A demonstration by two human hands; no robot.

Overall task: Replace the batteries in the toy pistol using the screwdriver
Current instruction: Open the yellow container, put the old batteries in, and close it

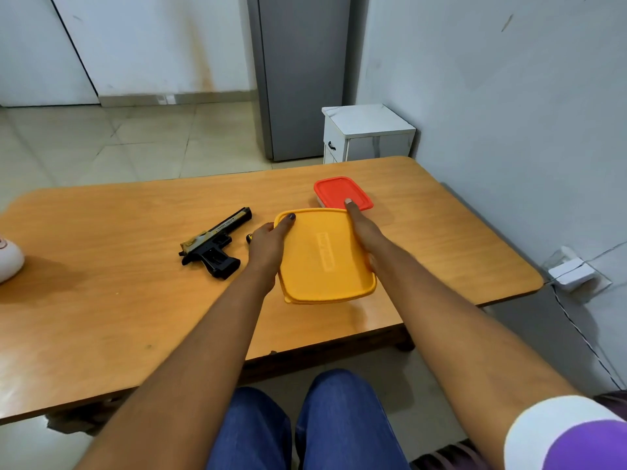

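A black and gold toy pistol lies on the wooden table, left of centre. Just right of it a small yellow and black tip, perhaps the screwdriver, shows behind my left hand. A yellow lidded box is held between both hands above the table. My left hand grips its left edge, thumb on the lid. My right hand grips its right edge, thumb along the lid. Whether the box touches the table I cannot tell.
A smaller box with a red lid sits just behind the yellow one. A white rounded object lies at the table's left edge. A white cabinet and a grey wall stand beyond the table to the right.
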